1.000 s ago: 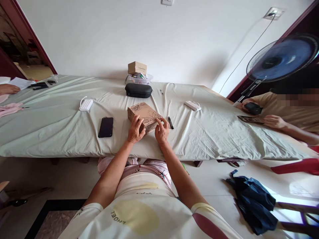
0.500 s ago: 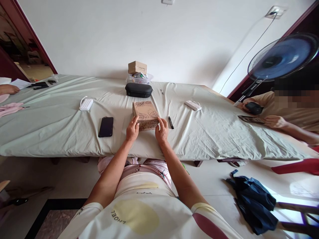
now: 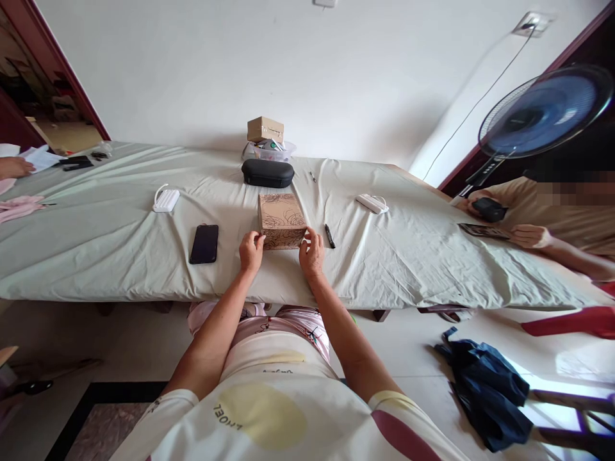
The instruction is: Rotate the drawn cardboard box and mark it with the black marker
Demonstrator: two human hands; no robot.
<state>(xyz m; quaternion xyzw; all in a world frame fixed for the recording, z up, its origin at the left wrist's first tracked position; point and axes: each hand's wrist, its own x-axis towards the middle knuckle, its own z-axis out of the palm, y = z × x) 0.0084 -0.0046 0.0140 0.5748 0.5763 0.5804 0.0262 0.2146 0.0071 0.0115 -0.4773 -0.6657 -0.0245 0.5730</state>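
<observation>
A brown cardboard box with dark line drawings lies flat on the table's pale green cloth, squarely in front of me. My left hand touches its near left corner with curled fingers. My right hand rests against its near right corner, fingers bent round the edge. Both hands grip the box from the front. A black pen lies just right of my right hand.
A black phone lies left of the box, a white case farther left, a black pouch behind. Another white case lies to the right. A person sits at right near a running fan; another hand at far left.
The box has been turned from an angled position to square with the table edge. My hands slid from its top to its near corners.
</observation>
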